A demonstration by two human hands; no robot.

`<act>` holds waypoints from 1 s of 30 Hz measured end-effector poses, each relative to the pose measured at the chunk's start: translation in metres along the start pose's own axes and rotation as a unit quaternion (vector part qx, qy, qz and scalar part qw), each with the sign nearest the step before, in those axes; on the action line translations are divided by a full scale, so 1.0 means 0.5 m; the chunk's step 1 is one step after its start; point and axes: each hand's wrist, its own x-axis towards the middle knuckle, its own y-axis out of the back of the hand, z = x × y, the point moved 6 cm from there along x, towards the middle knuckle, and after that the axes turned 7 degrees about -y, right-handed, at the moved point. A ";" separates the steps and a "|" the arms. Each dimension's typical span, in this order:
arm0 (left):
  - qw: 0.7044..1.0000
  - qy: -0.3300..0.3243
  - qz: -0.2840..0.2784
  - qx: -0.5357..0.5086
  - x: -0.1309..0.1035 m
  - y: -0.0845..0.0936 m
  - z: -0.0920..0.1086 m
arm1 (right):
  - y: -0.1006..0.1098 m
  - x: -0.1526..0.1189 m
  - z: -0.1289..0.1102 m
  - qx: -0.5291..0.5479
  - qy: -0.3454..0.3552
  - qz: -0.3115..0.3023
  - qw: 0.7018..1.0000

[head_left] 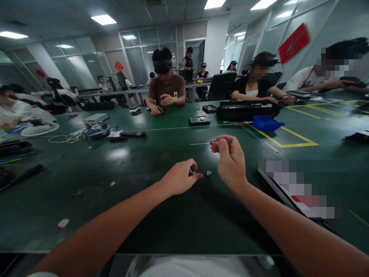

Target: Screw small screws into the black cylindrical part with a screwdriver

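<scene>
My right hand (233, 163) is closed around the handle of a screwdriver (213, 142), raised over the green table. Its handle looks reddish and clear, and the thin shaft points left. Lower and to the left, my left hand (180, 177) curls thumb and fingers around a small round dark part with a pale rim (192, 170). Most of that part is hidden by the fingers. Between my hands, a small metallic piece (208, 173) lies on the tabletop, just right of my left fingertips.
Ahead lie an open hard drive (199, 120), a blue bin (266, 124) and a long black casing (248, 110). A dark tool with a red tip (134, 134) and cables (96, 131) are left. Right of my forearm lies a partly blurred flat item (296, 196). Co-workers sit opposite.
</scene>
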 end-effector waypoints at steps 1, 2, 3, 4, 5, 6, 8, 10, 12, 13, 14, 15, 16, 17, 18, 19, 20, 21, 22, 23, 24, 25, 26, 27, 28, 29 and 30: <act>1.000 -0.009 -0.011 0.015 0.007 -0.009 0.008 | 0.001 0.000 0.000 -0.001 0.005 0.001 1.000; 0.999 -0.019 -0.020 0.033 0.013 -0.019 0.015 | 0.001 -0.001 0.000 -0.003 0.008 0.002 1.000; 0.998 -0.030 -0.028 0.053 0.020 -0.028 0.022 | 0.002 -0.001 0.000 -0.004 0.009 0.002 1.000; 0.996 -0.041 -0.037 0.074 0.026 -0.038 0.027 | 0.002 0.000 0.001 -0.005 0.008 0.001 1.000; 0.993 -0.050 -0.047 0.096 0.032 -0.047 0.030 | 0.002 0.000 0.001 -0.005 0.007 0.001 1.000; 0.990 -0.058 -0.056 0.116 0.038 -0.056 0.032 | 0.002 0.000 0.001 -0.005 0.006 0.000 1.000; 0.984 -0.073 -0.068 0.148 0.051 -0.071 0.035 | 0.002 0.000 0.001 -0.001 0.005 -0.002 1.000; 0.979 -0.083 -0.082 0.165 0.065 -0.085 0.036 | 0.002 0.001 0.000 0.002 0.003 -0.004 1.000; 0.976 -0.089 -0.095 0.173 0.078 -0.095 0.037 | 0.002 0.001 0.000 0.006 0.002 -0.008 1.000; 0.975 -0.092 -0.098 0.176 0.083 -0.098 0.038 | 0.002 0.001 0.000 0.007 0.002 -0.010 1.000; 0.974 -0.095 -0.101 0.180 0.087 -0.099 0.041 | 0.002 0.001 0.000 0.007 0.003 -0.011 1.000; 0.973 -0.098 -0.103 0.182 0.090 -0.099 0.043 | 0.002 0.001 0.000 0.005 0.003 -0.012 1.000; 0.972 -0.102 -0.102 0.183 0.092 -0.098 0.047 | 0.002 0.001 -0.001 0.002 0.003 -0.013 1.000; 0.973 -0.106 -0.099 0.181 0.092 -0.094 0.050 | 0.002 0.001 -0.001 -0.001 0.001 -0.013 1.000; 0.974 -0.108 -0.095 0.174 0.091 -0.089 0.052 | 0.002 0.001 -0.002 -0.004 0.000 -0.012 1.000; 0.977 -0.107 -0.088 0.161 0.089 -0.082 0.053 | 0.002 0.001 -0.002 -0.005 0.000 -0.011 1.000; 0.981 -0.102 -0.081 0.141 0.086 -0.074 0.051 | 0.003 0.001 -0.002 -0.003 -0.001 -0.010 1.000; 0.986 -0.094 -0.072 0.116 0.083 -0.064 0.047 | 0.003 0.001 -0.003 0.000 -0.001 -0.010 1.000; 0.990 -0.084 -0.065 0.089 0.079 -0.054 0.041 | 0.003 0.001 -0.003 0.003 -0.001 -0.011 1.000; 0.994 -0.069 -0.060 0.059 0.075 -0.044 0.031 | 0.003 0.001 -0.003 0.003 0.000 -0.010 1.000; 0.997 -0.051 -0.057 0.028 0.070 -0.034 0.019 | 0.003 0.001 -0.003 0.000 0.000 -0.009 1.000; 0.998 -0.030 -0.058 -0.004 0.064 -0.025 0.005 | 0.003 0.001 -0.003 -0.003 0.001 -0.007 1.000; 0.997 -0.008 -0.061 -0.036 0.057 -0.016 -0.011 | 0.003 0.001 -0.003 -0.005 0.002 -0.006 1.000; 0.996 0.015 -0.063 -0.069 0.049 -0.006 -0.027 | 0.003 0.001 -0.003 -0.005 0.003 -0.005 1.000; 0.993 0.035 -0.064 -0.098 0.040 0.005 -0.042 | 0.002 0.001 -0.003 -0.003 0.003 -0.004 1.000; 0.989 0.052 -0.059 -0.124 0.032 0.018 -0.057 | 0.002 0.001 -0.004 0.001 0.003 -0.005 1.000; 0.986 0.066 -0.047 -0.148 0.023 0.034 -0.072 | 0.001 0.001 -0.004 0.006 0.002 -0.006 1.000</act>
